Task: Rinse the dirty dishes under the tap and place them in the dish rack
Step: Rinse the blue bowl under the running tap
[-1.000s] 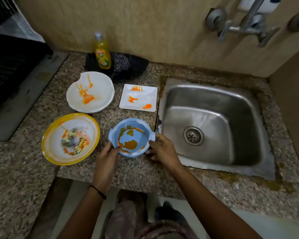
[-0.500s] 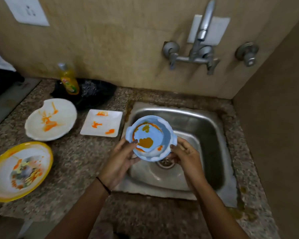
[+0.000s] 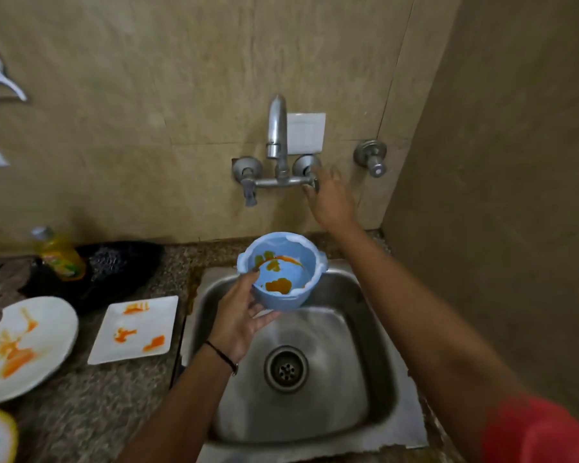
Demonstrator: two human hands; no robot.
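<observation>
At the left the smeared round plate (image 3: 24,345) and square plate (image 3: 134,329) waited on the counter (image 3: 81,412). The left hand (image 3: 238,319) cupped the blue bowl (image 3: 281,272), thumb over its rim, above the sink (image 3: 375,362) beneath the tap (image 3: 277,128) (no water ran), ready to catch the stream. The right hand (image 3: 331,198) was at the tap's right handle (image 3: 313,185), presumably to open it; whether its fingers gripped I couldn't tell.

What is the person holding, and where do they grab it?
The left hand holds the blue bowl by its side, thumb on the rim. The right hand is at the tap handle; grip unclear.
</observation>
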